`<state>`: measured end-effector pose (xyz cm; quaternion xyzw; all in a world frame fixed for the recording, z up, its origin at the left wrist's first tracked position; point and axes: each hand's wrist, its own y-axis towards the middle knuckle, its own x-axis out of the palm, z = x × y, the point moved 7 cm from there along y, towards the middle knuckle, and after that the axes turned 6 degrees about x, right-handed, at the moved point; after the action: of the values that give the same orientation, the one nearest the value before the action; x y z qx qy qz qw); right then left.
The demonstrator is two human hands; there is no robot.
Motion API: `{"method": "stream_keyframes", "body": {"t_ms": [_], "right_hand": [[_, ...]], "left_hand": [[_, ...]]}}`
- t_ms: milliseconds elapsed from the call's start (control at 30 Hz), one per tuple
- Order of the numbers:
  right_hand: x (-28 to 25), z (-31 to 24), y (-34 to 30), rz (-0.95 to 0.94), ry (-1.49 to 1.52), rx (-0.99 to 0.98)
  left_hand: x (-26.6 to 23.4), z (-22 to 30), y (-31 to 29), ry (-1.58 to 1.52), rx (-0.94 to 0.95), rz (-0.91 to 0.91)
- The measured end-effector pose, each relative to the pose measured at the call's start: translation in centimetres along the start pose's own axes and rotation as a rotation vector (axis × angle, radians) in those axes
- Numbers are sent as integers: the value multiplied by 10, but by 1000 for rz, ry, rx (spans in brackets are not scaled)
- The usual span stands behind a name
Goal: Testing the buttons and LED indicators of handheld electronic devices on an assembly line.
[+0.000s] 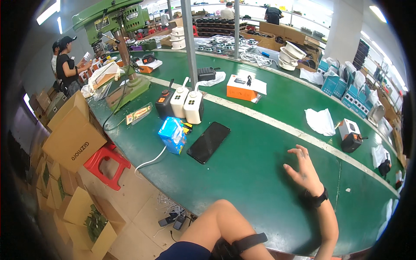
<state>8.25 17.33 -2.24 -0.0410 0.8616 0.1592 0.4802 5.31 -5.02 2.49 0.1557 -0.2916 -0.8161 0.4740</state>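
My right hand (303,170) is over the green tabletop at the right, a dark band on its wrist. Its fingers are loosely curved and apart, with nothing between them. The nearest thing to its left is a black smartphone (209,142) lying flat. Beside the phone stands a blue box (173,135). Behind that are a black power strip block (164,105) and two white ones (179,102), standing upright. At the lower edge a bent bare limb with a dark strap comes in, seemingly my left arm; my left hand is not visible.
A green drill press (130,93) stands at the left. An orange-and-white box (245,88) and a white plastic bag (320,121) lie on the far side. A small black device (351,142) is at the right. A red stool (108,167) holds a cardboard box (73,141).
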Motion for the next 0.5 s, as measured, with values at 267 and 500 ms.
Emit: {"method": "stream_keyframes", "body": {"t_ms": [267,500], "right_hand": [[5,2,1,-25,0,50],[3,5,-1,-1,-24,-18]], "left_hand": [[0,2,-3,-16,-5,-19],[4,5,1,-44,-42,-40]]}}
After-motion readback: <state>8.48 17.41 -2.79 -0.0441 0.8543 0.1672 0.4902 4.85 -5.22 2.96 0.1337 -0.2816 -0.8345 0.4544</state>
